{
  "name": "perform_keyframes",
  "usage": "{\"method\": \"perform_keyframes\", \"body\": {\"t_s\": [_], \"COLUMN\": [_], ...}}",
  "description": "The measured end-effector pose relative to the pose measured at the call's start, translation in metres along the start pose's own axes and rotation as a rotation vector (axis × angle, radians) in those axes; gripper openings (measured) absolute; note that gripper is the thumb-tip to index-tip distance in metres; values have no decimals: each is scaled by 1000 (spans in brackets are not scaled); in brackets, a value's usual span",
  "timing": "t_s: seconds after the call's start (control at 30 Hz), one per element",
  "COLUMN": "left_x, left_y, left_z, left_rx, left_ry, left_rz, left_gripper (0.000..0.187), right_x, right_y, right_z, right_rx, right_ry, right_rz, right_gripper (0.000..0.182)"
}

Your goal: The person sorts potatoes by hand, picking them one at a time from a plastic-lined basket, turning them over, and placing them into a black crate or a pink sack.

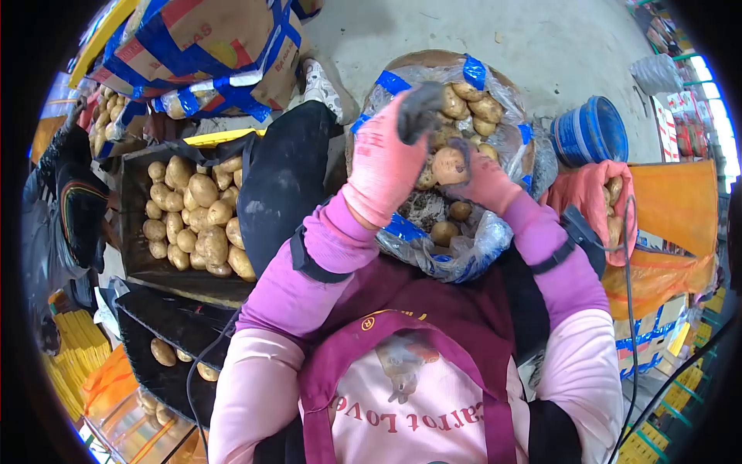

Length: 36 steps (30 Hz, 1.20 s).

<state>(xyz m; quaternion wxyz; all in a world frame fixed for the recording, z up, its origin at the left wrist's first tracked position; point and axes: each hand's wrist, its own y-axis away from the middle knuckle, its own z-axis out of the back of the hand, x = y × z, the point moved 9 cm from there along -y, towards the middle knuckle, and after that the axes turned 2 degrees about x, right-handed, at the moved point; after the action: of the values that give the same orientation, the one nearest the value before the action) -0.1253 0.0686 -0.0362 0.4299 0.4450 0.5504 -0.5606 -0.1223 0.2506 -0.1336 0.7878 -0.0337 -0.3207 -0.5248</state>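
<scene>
Nearest my camera was the apron, maroon straps over a pale bib with lettering, filling the lower middle of the view. Above it my pink sleeves rose to both hands over the open sack, a clear plastic bag edged in blue tape and full of potatoes. The sack's mouth was crumpled and glossy, and its near lip sagged just against my lap.

My left hand, in a pink knit glove with dark fingertips, was raised above the sack's left rim with the fingers curled; I could not tell whether it gripped anything. My right hand, gloved alike, was closed around one round, tan potato held just over the sack's middle.

To my left a dark crate held a heap of smooth, oval potatoes, with a black trouser leg lying between it and the sack, narrowing the way across. Beyond the crate lay flattened cardboard boxes banded in blue tape. A second dark tray lower left carried a few loose potatoes.

To my right an orange mesh bag slumped touching orange sheeting, and a stack of blue buckets stood just behind it. The only open room was the bare concrete floor beyond the sack.
</scene>
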Motion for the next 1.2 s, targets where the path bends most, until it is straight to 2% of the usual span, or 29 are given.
{"method": "perform_keyframes", "body": {"t_s": [0.07, 0.1, 0.17, 0.2, 0.23, 0.27, 0.3, 0.33, 0.37, 0.4, 0.43, 0.47, 0.5, 0.57, 0.63, 0.67, 0.7, 0.73, 0.77, 0.83, 0.87, 0.9, 0.97, 1.0, 1.03, 1.1, 1.13, 1.17, 1.2], "left_x": [-13, -15, -10, -2, -6, 8, -10, -15, -18, -27, -18, -4, 0, 6, 24, 42, 32, 27, 23, 8, 4, 8, 12, 6, 11, 39, 31, 36, 36], "left_y": [1, 2, 5, 9, 13, 27, 35, 41, 44, 43, 41, 41, 40, 36, 33, 30, 21, 16, 14, 9, 8, 8, 9, 14, 15, 17, 19, 19, 12], "left_z": [6, 6, -1, -15, -32, -52, -67, -72, -76, -84, -85, -86, -86, -82, -72, -56, -46, -42, -40, -33, -31, -30, -32, -34, -33, -33, -36, -30, -21], "left_rx": [-27, -33, -4, 130, 261, 329, 490, 525, 561, 629, 621, 559, 496, 445, 392, 335, 277, 231, 227, 190, 172, 169, 162, 110, 108, 174, 217, 220, 190], "left_ry": [-25, -27, -7, 110, 225, 600, 478, 490, 502, 588, 505, 449, 395, 313, 231, 25, -181, -221, -224, -419, -367, -365, -601, -770, -771, -392, 62, 63, 59], "left_rz": [48, 57, 64, 67, 74, 368, 310, 304, 297, 337, 324, 322, 326, 367, 401, 275, 149, 116, 125, 112, 92, 98, 20, -71, -70, 138, 438, 438, 367], "left_gripper": [42, 42, 41, 40, 40, 45, 51, 56, 61, 68, 69, 66, 64, 61, 58, 52, 46, 38, 38, 30, 25, 25, 23, 22, 22, 24, 27, 27, 27], "right_x": [55, 68, 97, 105, 103, 99, 96, 100, 98, 82, 65, 56, 54, 28, 16, 10, 15, 27, 19, 6, -12, -12, -19, -16, -15, -12, -6, 9, -2], "right_y": [34, 49, 84, 97, 103, 107, 108, 109, 110, 101, 91, 88, 86, 74, 64, 57, 52, 55, 54, 57, 52, 51, 50, 50, 52, 54, 50, 53, 50], "right_z": [50, 64, 96, 102, 101, 101, 101, 107, 106, 101, 92, 92, 89, 69, 60, 46, 39, 39, 28, 13, -6, -9, -20, -23, -19, -5, -9, -17, -14], "right_rx": [-205, -227, -437, -551, -565, -584, -599, -588, -596, -495, -377, -412, -406, -357, -391, -313, -232, -151, -142, -176, -92, -87, -102, -101, -181, -255, -63, 159, -99], "right_ry": [-44, -40, 7, 27, 31, -48, -135, -218, -229, -539, -840, -877, -883, -1314, -1303, -1420, -1537, -1495, -1500, -1233, -1423, -1423, -1421, -1421, -1352, -1282, -1772, -2247, -2045], "right_rz": [220, 218, 355, 445, 444, 441, 435, 443, 444, 355, 259, 422, 417, 143, 190, 185, 181, 31, 26, 238, 110, 105, -26, -27, 1, 30, -97, -238, -287], "right_gripper": [92, 92, 93, 92, 92, 92, 92, 82, 82, 74, 66, 61, 61, 61, 55, 51, 48, 46, 46, 51, 52, 52, 43, 43, 44, 45, 46, 48, 55]}}
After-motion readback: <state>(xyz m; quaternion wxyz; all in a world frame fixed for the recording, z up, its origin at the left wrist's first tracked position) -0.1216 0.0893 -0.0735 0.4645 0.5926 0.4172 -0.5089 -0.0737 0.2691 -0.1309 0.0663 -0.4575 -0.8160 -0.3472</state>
